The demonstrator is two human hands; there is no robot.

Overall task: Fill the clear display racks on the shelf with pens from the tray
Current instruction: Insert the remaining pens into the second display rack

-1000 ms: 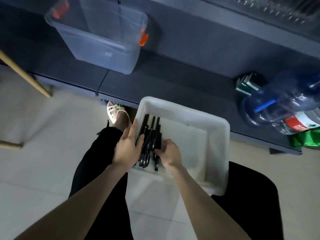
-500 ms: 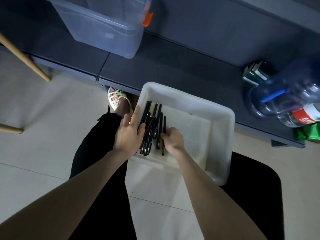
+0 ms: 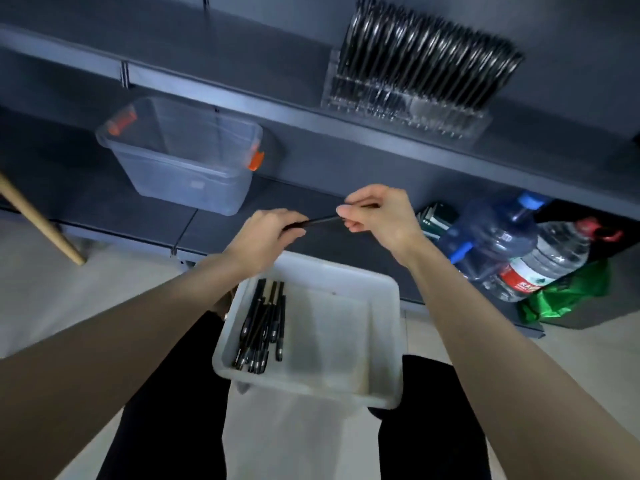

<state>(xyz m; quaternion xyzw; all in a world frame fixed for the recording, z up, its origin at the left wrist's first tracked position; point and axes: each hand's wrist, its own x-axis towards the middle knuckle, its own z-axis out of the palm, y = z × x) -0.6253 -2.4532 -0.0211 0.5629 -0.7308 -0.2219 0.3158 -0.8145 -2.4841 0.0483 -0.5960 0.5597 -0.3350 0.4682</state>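
Pen held level above the tray; left hand fingers pinch one end, right hand the other. Rack on the shelf looks nearly full (blurred). Best to pass the pen to one hand, tip it upright and seek a free slot.

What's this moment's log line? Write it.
left hand: grips pen; right hand: pinches pen; pen: clear of tray; tray: holds pens; rack: stocked
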